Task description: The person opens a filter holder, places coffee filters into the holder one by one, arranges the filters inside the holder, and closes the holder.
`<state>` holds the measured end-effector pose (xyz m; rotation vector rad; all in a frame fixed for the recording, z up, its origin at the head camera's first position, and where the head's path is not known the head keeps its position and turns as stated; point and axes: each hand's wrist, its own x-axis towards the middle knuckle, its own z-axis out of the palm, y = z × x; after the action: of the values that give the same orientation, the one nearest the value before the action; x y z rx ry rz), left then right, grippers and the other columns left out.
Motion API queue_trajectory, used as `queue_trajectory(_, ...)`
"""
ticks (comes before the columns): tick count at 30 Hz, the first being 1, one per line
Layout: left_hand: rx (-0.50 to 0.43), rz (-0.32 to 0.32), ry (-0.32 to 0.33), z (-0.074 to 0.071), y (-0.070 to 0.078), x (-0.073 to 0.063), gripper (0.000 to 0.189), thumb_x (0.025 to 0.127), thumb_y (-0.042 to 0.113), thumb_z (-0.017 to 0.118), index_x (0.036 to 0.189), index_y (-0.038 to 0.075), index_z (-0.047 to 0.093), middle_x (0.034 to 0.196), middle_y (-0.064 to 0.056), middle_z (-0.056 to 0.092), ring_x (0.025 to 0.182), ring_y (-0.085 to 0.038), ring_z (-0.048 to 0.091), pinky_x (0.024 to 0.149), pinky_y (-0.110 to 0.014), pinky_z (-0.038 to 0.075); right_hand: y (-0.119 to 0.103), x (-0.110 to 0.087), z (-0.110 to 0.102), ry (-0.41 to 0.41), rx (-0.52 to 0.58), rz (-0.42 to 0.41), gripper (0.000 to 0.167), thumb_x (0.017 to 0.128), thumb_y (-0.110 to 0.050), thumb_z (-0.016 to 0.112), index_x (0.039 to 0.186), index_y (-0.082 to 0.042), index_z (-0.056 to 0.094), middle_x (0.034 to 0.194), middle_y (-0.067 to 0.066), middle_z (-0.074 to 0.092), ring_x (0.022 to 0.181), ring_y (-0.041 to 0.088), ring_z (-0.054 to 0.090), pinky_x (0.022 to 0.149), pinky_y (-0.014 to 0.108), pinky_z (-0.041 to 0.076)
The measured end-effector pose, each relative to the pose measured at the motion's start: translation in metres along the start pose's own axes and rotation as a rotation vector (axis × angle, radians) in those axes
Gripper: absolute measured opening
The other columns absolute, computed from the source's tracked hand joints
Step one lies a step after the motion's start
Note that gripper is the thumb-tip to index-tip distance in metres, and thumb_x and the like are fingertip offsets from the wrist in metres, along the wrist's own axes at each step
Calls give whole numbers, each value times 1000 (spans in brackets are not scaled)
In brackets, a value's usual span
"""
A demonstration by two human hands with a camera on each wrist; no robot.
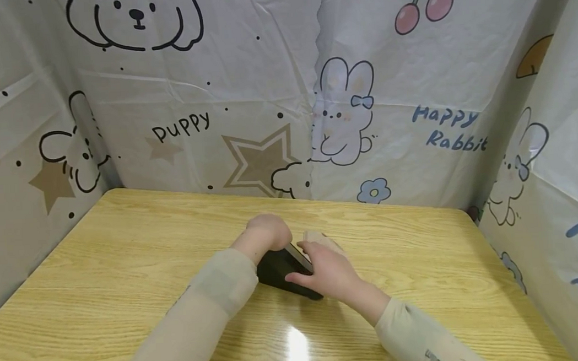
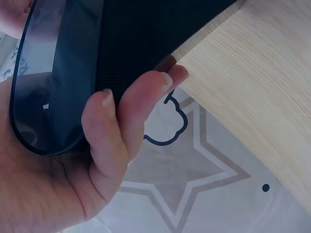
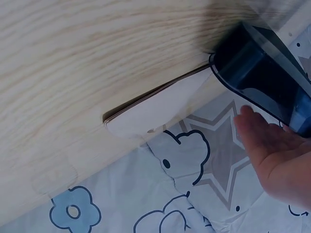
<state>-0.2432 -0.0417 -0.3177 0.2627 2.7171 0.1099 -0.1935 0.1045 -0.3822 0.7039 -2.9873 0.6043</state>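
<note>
L hand [image 1: 268,234] is clamped on the dark case [image 1: 282,272], its fingers [image 2: 103,128] curled round the far end; thumb n/v. The case runs from that grip toward the person & to the right, w/ a clear rim [image 2: 36,116] along one side, next to the L palm. Can't tell if its bottom edge touches the table [image 1: 125,257]. R hand [image 1: 331,272] is at the nearer end of the case, R of the L grip, thumb & fingers apart and fairly straight, backs up; can't tell if the fingertips touch the case. Just beyond the R hand, to the R of the L grip, a pale flat board [image 3: 158,109] w/ a layered-looking edge lies on the table. Both forearms in light sleeves [image 1: 193,313], coming from the near side. Behind the hands, past the table edge: printed cloth [image 1: 242,67] w/ puppy, rabbit & star pics.
</note>
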Motion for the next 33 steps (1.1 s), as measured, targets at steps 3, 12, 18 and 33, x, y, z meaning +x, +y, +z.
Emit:
queue_trajectory(3, -21, 10, -3, 0, -1, -1, 33, 97, 22, 41, 112, 7, 67, 125, -9, 60, 101, -21, 58, 87, -37, 50, 0, 1, 2, -20, -8, -29, 51, 81, -42, 70, 118, -9, 58, 97, 2, 67, 80, 12, 60, 67, 27, 48)
queue_trajectory(12, -246, 98, -29, 0, -16, -6, 61, 92, 56, 43, 127, 9, 58, 136, -12, 51, 93, -28, 64, 67, -39, 57, 1, 1, 2, -22, -34, -41, 51, 81, -38, 71, 118, -4, 59, 99, 7, 69, 85, 19, 65, 72, 33, 53)
queue_trajectory(18, -538, 304, -260, 1, -57, -2, 80, 85, 50, 61, 146, 12, 27, 139, -16, 43, 91, -25, 62, 65, -32, 56, 2, 2, 1, -19, -94, -32, 55, 81, -40, 72, 120, -3, 59, 97, 8, 70, 78, 17, 64, 67, 30, 52)
queue_trajectory(33, -713, 607, -83, 51, -76, 18, 40, 73, 12, 80, 110, 8, 66, 105, -6, 70, 93, -11, 64, 91, -33, 48, 1, 1, 1, -1, -88, -39, 52, 80, -38, 73, 117, -4, 60, 95, 8, 70, 80, 18, 65, 67, 30, 52)
